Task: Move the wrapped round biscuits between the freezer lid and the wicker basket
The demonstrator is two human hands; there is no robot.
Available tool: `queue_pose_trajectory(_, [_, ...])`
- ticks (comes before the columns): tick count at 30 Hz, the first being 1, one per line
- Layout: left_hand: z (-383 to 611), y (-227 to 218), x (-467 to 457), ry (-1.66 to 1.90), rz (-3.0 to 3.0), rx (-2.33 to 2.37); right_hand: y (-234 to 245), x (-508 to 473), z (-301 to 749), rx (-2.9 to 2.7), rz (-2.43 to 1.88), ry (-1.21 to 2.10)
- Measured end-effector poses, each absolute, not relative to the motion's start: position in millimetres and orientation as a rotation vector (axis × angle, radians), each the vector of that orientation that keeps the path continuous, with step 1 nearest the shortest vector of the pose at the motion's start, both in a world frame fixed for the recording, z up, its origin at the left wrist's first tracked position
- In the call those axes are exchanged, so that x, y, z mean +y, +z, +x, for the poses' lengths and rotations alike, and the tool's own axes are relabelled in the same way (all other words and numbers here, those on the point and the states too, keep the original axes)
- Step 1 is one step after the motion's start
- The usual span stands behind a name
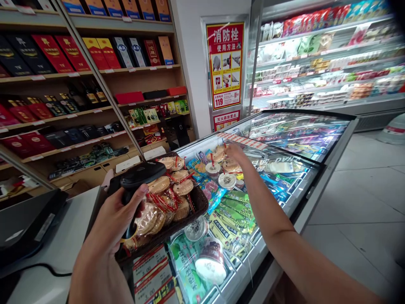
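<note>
In a shop, at a chest freezer (pixel 330 164). Clasping a barcode scanner (pixel 144 172) in the left hand (pixel 115 217) above bagged biscuits (pixel 157 185) in a basket (pixel 202 205); reaching toward others with the right hand (pixel 233 153), unclear if pinching. Likely light, brittle; best lifted by red ties (pixel 173 197).

Black scanner (pixel 142 174) over basketed biscuits (pixel 182 187); clear-wrapped tan packs (pixel 219 153) beside 2 white-lidded cups (pixel 227 180).

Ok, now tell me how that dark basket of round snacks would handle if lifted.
The dark basket looks woven, with raised walls, so it should probably hold its shape. The round snacks are heaped in glossy clear wrappers and may slide if it tips. Looking thin and flat, they could crack under pressure.
</note>
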State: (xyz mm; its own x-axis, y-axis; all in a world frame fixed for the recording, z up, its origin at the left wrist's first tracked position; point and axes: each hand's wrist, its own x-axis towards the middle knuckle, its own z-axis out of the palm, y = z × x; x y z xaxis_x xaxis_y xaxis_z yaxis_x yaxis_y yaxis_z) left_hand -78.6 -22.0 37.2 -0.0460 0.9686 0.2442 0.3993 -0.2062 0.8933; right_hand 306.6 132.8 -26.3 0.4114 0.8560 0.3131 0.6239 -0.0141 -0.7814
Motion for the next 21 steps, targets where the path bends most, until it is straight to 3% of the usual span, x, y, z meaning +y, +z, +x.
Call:
queue_pose_trajectory(4, [-86,42,-26,1.299,1.595,1.506,-33,125,317,-1.155,-1.811,0.146])
queue_pose_trajectory(8, [-84,43,-26,1.317,1.618,1.513,-11,104,252,-1.282,-1.798,-0.088])
queue_pose_trajectory(15, [-83,42,-27,1.298,1.609,1.473,-6,40,102,-2.170,-1.520,0.382])
queue_pose_trajectory(21, [-81,41,-26,1.317,1.612,1.482,-19,35,89,-2.213,-1.455,0.662])
